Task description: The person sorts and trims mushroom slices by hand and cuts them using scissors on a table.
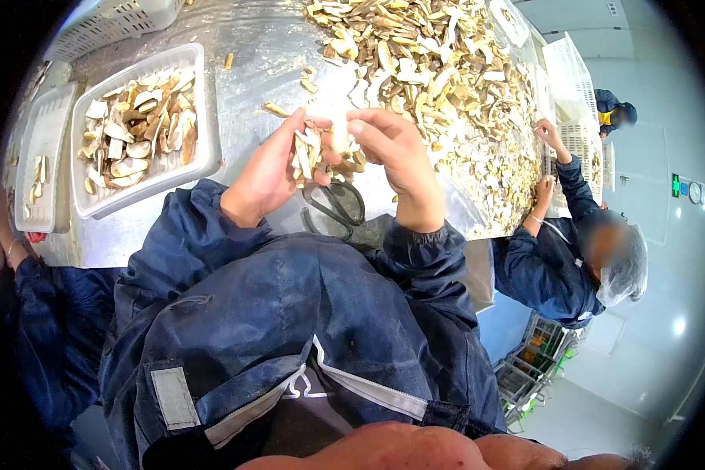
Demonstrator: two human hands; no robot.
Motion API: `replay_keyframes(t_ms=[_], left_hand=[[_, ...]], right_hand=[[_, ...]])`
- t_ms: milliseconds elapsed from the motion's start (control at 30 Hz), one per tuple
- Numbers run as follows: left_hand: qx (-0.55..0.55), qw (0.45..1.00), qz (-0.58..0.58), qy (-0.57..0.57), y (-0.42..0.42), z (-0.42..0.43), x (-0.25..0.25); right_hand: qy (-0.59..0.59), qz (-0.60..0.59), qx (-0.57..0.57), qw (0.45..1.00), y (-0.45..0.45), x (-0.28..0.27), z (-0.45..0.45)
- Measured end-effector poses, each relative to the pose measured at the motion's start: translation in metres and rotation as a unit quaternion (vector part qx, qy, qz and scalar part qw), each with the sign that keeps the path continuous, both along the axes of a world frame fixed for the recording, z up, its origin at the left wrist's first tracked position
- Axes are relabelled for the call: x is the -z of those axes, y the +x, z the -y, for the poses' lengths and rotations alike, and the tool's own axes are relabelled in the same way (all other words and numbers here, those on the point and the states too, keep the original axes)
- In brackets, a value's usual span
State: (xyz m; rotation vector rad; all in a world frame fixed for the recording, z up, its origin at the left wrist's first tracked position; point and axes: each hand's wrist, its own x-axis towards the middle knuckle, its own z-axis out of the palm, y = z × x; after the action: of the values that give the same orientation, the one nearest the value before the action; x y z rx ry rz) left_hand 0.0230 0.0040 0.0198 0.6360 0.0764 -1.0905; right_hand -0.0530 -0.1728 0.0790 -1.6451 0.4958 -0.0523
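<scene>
Mushroom slices (pixel 305 155) sit grasped in my left hand (pixel 266 171), upper centre; my right hand (pixel 402 153) pinches one pale slice (pixel 339 135).

I have my left arm (pixel 184 235) and right arm (pixel 431 266) both forward, hands near each other ahead of my torso (pixel 290 290). Left hand (pixel 270 164): cupped, thumb pointing forward, fingers curled. Right hand (pixel 395 149): fingers bent, thumb and forefinger tips close together, aimed at the left. Wrists (pixel 423 213) bare.
</scene>
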Motion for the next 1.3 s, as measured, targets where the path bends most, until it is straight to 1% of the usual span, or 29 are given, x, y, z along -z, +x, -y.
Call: replay_keyframes(t_ms=[33,67,100,133,233,267,367,400,433,500,533,633,667,767,800,833,900,1000,1133,1233,1300], left_hand=[[0.000,1.000,-0.002,-0.006,0.000,-0.001,0.000],[0.000,1.000,-0.004,-0.012,0.000,-0.002,-0.001],[0.000,1.000,-0.005,-0.019,0.002,-0.002,-0.001],[0.007,0.999,0.003,-0.053,0.004,-0.002,0.010],[0.037,0.994,0.000,-0.105,0.009,-0.005,0.026],[0.037,0.994,-0.001,-0.106,0.009,-0.006,0.028],[0.028,0.995,-0.003,-0.095,0.008,-0.007,0.020],[0.023,0.996,-0.001,-0.081,0.008,-0.006,0.017],[0.018,0.997,0.001,-0.068,0.007,-0.006,0.016],[0.011,0.998,-0.001,-0.063,0.007,-0.004,0.018],[0.008,0.998,-0.003,-0.061,0.005,-0.003,0.018],[0.006,0.999,-0.019,-0.045,0.002,0.000,0.012],[0.011,0.999,-0.018,-0.050,0.001,0.000,0.009],[0.022,0.998,-0.002,-0.058,0.000,-0.003,0.006],[0.025,0.998,0.011,-0.056,0.001,-0.006,0.009],[0.028,0.998,0.023,-0.055,0.002,-0.006,0.011],[0.021,0.998,0.019,-0.055,0.001,-0.005,0.009],[0.027,0.999,0.018,-0.043,0.000,-0.003,0.009],[0.035,0.999,0.016,-0.035,0.002,-0.006,0.009],[0.037,0.998,0.024,-0.043,0.003,-0.004,0.010],[0.037,0.998,0.033,-0.048,0.002,-0.005,0.010]], right_hand=[[-0.056,-0.013,-0.016,0.998,0.006,0.000,-0.003],[-0.184,0.001,0.013,0.983,0.013,0.011,0.003],[-0.309,0.015,0.043,0.950,0.020,0.032,0.015],[-0.430,0.029,0.072,0.900,0.025,0.047,0.023],[-0.549,-0.015,0.067,0.833,0.033,0.062,0.020],[-0.567,-0.020,0.057,0.822,0.033,0.065,0.020],[-0.524,-0.038,0.043,0.850,0.030,0.061,0.014],[-0.509,-0.066,0.031,0.858,0.029,0.056,0.014],[-0.441,-0.069,0.049,0.894,0.026,0.051,0.014],[-0.299,-0.072,0.082,0.948,0.017,0.036,0.011],[-0.249,-0.032,0.075,0.965,0.012,0.025,0.006],[-0.059,0.015,0.015,0.998,0.000,0.007,-0.019],[-0.008,-0.008,-0.013,1.000,-0.003,-0.003,-0.027],[-0.162,0.051,0.068,0.983,-0.011,0.024,0.005],[-0.273,0.020,0.123,0.954,-0.015,0.031,0.022],[-0.325,-0.014,0.170,0.930,-0.021,0.030,0.032],[-0.352,-0.077,0.165,0.918,-0.034,0.029,0.043],[-0.439,-0.006,0.127,0.890,-0.040,0.049,0.038],[-0.508,-0.037,0.109,0.854,-0.033,0.060,0.029],[-0.450,-0.085,0.063,0.887,-0.033,0.055,0.027],[-0.450,-0.071,0.057,0.888,-0.032,0.058,0.030]])
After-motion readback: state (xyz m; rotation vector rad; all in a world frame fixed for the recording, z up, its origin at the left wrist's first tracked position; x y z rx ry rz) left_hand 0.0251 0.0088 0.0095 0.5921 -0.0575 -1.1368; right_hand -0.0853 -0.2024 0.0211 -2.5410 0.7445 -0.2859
